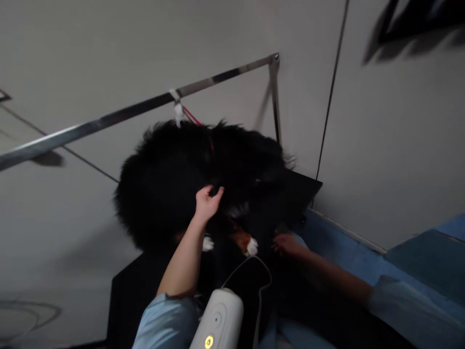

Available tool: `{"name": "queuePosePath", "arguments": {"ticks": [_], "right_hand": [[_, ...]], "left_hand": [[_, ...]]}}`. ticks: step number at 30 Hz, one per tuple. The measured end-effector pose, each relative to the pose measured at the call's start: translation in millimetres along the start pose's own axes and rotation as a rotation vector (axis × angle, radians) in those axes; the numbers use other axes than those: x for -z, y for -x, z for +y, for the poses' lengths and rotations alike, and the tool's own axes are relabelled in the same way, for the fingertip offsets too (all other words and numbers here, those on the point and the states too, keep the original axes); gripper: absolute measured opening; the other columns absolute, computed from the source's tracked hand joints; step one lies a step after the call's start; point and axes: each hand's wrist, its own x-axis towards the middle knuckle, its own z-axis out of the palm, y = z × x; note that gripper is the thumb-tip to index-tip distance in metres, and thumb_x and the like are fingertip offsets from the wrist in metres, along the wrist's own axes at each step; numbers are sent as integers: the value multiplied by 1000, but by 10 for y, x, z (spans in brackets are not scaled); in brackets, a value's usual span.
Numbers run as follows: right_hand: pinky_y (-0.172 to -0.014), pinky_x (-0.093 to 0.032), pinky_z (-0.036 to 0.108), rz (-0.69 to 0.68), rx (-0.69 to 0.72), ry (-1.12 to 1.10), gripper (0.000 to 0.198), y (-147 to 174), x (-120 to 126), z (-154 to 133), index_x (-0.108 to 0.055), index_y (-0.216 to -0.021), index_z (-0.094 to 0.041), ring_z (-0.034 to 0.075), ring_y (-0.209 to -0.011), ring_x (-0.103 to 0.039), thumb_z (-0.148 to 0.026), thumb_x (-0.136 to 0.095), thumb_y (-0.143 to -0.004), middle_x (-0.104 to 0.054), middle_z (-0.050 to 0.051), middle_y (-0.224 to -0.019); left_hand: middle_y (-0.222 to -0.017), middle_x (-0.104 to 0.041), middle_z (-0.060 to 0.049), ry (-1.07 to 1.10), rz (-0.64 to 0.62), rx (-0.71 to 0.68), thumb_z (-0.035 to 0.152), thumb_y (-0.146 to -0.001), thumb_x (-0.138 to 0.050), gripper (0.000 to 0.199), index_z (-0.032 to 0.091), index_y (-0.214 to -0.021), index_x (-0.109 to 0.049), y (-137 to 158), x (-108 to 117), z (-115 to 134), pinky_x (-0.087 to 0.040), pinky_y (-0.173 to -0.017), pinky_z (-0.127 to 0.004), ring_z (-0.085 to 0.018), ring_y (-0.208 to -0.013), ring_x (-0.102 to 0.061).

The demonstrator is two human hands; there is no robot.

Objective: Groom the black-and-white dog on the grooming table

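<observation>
Head view, frame centre: the left hand (208, 202) grips fur on the black dog (189, 184) standing on the table (125, 295). The right hand (286, 244), grip unclear, reaches under its chest; a startled dog might strain the red leash (192, 117)

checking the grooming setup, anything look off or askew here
Nothing looks spilled or damaged. The black dog stands on the table, tethered by a red leash to the metal bar. The left hand rests in its fur; the right hand is blurred near the paws.
</observation>
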Motion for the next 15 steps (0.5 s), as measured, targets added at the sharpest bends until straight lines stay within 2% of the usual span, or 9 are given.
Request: {"name": "queuePosePath", "arguments": {"ticks": [2,4,6,8,10,13,15], "right_hand": [[-42,-41,21,-77,52,-34,22,22,-72,-73,-73,-83,-20,10,-42,-55,-33,-56,-87,-69,1,-63],[-54,-49,22,-86,190,-45,23,-114,24,-265,-74,-89,-20,9,-53,-60,-33,-56,-87,-74,3,-81],[-62,-51,24,58,278,-24,26,-314,243,-394,-74,-98,-20,9,-59,-59,-32,-52,-88,-74,3,-89],[-64,-51,27,243,179,30,26,-440,450,-316,-74,-96,-19,11,-58,-57,-30,-53,-86,-71,2,-80],[-64,-52,31,352,81,68,21,-448,555,-51,-72,-84,-18,15,-58,-57,-30,-56,-82,-65,2,-67],[-74,-54,40,483,41,75,22,-466,495,283,-69,-90,-17,21,-69,-61,-33,-57,-80,-61,4,-69],[-85,-53,45,586,114,84,32,-646,387,196,-66,-102,-16,25,-83,-64,-38,-63,-78,-64,8,-83]], "left_hand": [[-53,-47,2,-7,20,1,47,-72,-69,37,19,-55,-50,-4,-17,3,-36,-47,-23,-11,-51,-42],[-53,-46,2,-9,37,-3,46,-71,-70,39,19,-55,-48,-4,-50,22,-36,-46,-23,-10,-51,-41],[-53,-43,3,-10,42,-5,48,-71,-70,40,19,-55,-47,-9,-81,53,-35,-47,-23,-10,-51,-39],[-54,-42,3,-4,38,-1,50,-71,-69,41,20,-55,-46,-31,-100,89,-34,-47,-23,-10,-52,-38],[-55,-42,3,9,10,5,52,-72,-69,42,20,-56,-46,-69,-116,124,-34,-47,-23,-10,-52,-37],[-52,-34,5,8,-44,-2,52,-73,-69,47,20,-54,-39,-115,-174,185,-29,-45,-23,-8,-50,-30],[-51,-28,6,-10,-62,-19,50,-73,-68,50,21,-53,-34,-126,-237,228,-26,-44,-23,-7,-49,-26]]}}
